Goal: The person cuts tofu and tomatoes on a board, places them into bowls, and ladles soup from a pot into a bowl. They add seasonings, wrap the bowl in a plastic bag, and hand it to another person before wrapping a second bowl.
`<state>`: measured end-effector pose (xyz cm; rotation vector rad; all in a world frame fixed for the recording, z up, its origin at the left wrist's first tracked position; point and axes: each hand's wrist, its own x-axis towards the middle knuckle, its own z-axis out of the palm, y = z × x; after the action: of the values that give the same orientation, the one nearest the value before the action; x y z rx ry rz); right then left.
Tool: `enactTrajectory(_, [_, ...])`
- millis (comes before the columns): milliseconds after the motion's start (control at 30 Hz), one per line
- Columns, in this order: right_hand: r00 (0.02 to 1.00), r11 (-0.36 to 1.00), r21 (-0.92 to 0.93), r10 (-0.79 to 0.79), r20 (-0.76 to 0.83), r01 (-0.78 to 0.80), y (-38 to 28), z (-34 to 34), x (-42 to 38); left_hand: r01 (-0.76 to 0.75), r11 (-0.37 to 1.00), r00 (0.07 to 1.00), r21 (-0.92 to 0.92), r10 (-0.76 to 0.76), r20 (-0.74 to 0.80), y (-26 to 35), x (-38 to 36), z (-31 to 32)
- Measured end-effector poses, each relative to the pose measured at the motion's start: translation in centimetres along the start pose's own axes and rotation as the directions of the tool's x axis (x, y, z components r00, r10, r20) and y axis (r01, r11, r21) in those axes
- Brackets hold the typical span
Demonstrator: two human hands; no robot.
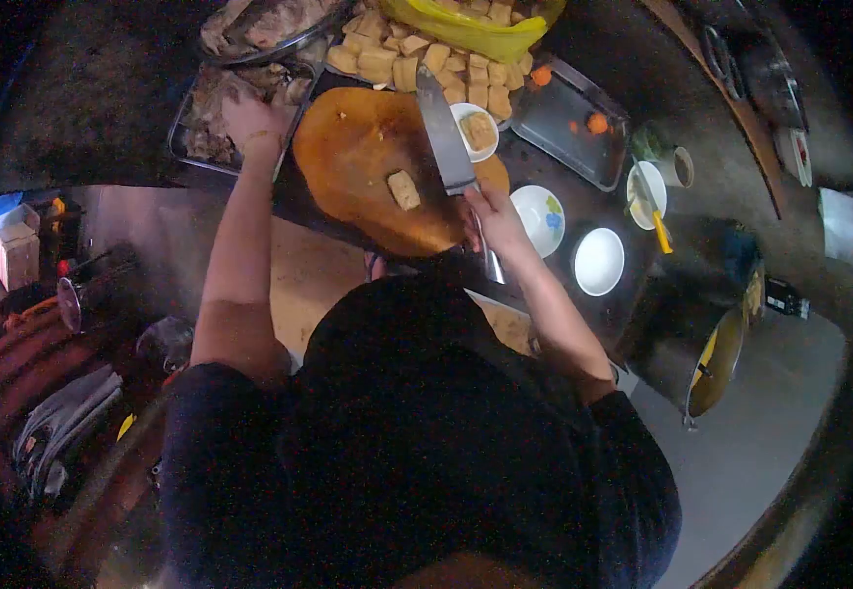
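My right hand (493, 218) grips the handle of a large cleaver (443, 133), whose blade lies across the right side of a round wooden cutting board (358, 157). One tan tofu block (404, 189) sits on the board just left of the blade. My left hand (255, 123) reaches out to a metal tray (183, 126) of dark food at the board's left, fingers down in the food; I cannot tell if it holds a piece.
A pile of tofu cubes (417, 54) and a yellow bag (471, 29) lie behind the board. Small white bowls (598, 260) and a steel tray (569, 123) with orange bits stand to the right. A big pot (711, 368) sits lower right.
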<state>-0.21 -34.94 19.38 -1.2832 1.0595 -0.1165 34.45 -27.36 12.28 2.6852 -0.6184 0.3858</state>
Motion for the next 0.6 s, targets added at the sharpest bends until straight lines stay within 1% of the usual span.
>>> enactTrajectory(33, [0.999, 0.996, -0.091, -0.014, 0.038, 0.017, 0.7, -0.4, -0.1, -0.092, 0.991, 0.982, -0.093, 0.106, 0.154, 0.2, 0.2, -0.8])
enactTrajectory(67, [0.997, 0.987, -0.146, -0.055, 0.045, 0.061, 1.8, -0.5, 0.0, -0.168, 0.966, 0.931, -0.198, 0.221, 0.292, 0.5, 0.0, -1.5])
enactTrajectory(100, [0.998, 0.988, -0.142, -0.053, 0.044, 0.058, 1.7, -0.3, -0.5, -0.170, 0.966, 0.929, -0.196, 0.223, 0.294, 0.6, -1.1, -1.1])
enactTrajectory(133, [0.998, 0.963, -0.266, -0.043, 0.042, 0.052, 1.3, -0.1, -1.4, -0.386, 0.876, 0.898, -0.289, 0.429, 0.099, 0.7, -2.9, -0.2])
enactTrajectory(167, [0.999, 0.921, -0.387, -0.034, 0.038, 0.046, 1.2, 0.0, -2.1, -0.591, 0.735, 0.799, -0.333, 0.590, -0.114, 0.9, -4.7, 0.6])
enactTrajectory(200, [0.999, 0.922, -0.384, -0.032, 0.034, 0.043, 2.0, 0.1, -2.6, -0.474, 0.739, 0.823, -0.479, 0.565, 0.057, 1.4, -6.6, 0.2])
enactTrajectory(233, [0.964, 0.765, -0.600, -0.264, 0.042, 0.236, 3.4, 0.1, -3.0, -0.326, 0.735, 0.806, -0.595, 0.545, 0.231, 1.6, -8.5, 0.0])
enactTrajectory(267, [0.876, 0.517, -0.771, -0.469, 0.109, 0.373, 4.2, 0.1, -3.5, -0.219, 0.681, 0.757, -0.699, 0.570, 0.318, 1.0, -10.6, 1.3])
enactTrajectory(300, [0.878, 0.519, -0.770, -0.467, 0.107, 0.370, 4.4, 0.3, -4.2, -0.096, 0.621, 0.696, -0.778, 0.600, 0.394, 0.3, -12.5, 2.6])
enactTrajectory(333, [0.931, 0.492, -0.823, -0.347, 0.112, 0.283, 4.4, 0.6, -4.9, -0.095, 0.622, 0.694, -0.777, 0.601, 0.396, 0.4, -13.9, 2.4])
enactTrajectory(367, [0.969, 0.450, -0.871, -0.223, 0.105, 0.198, 4.3, 0.8, -5.4, -0.076, 0.660, 0.719, -0.747, 0.556, 0.418, 0.8, -15.4, 1.9])
enactTrajectory(400, [0.970, 0.454, -0.870, -0.220, 0.101, 0.194, 4.1, 1.0, -5.6, -0.055, 0.695, 0.740, -0.717, 0.510, 0.438, 1.4, -16.5, 1.4])
enactTrajectory(433, [0.987, 0.437, -0.889, -0.139, 0.085, 0.138, 3.9, 1.3, -5.9, -0.054, 0.694, 0.736, -0.718, 0.513, 0.441, 1.8, -17.1, 1.0])
enactTrajectory(467, [0.996, 0.415, -0.906, -0.057, 0.067, 0.085, 3.8, 1.5, -6.1, -0.003, 0.691, 0.755, -0.723, 0.475, 0.451, 2.5, -17.3, 0.2])
enactTrajectory(500, [0.996, 0.416, -0.906, -0.055, 0.064, 0.081, 3.8, 1.6, -6.3, 0.048, 0.685, 0.773, -0.727, 0.435, 0.461, 2.9, -17.3, -0.2])
enactTrajectory(533, [0.998, 0.423, -0.905, -0.015, 0.053, 0.054, 3.8, 1.8, -6.5, 0.049, 0.685, 0.772, -0.727, 0.436, 0.463, 3.1, -17.5, -0.1])
enactTrajectory(567, [0.999, 0.429, -0.903, 0.024, 0.043, 0.029, 3.8, 1.9, -6.7, 0.060, 0.652, 0.773, -0.756, 0.449, 0.449, 3.2, -17.5, 0.0])
enactTrajectory(600, [0.999, 0.429, -0.903, 0.025, 0.043, 0.028, 3.7, 1.9, -6.8, 0.070, 0.618, 0.773, -0.783, 0.462, 0.434, 3.3, -17.6, 0.0])
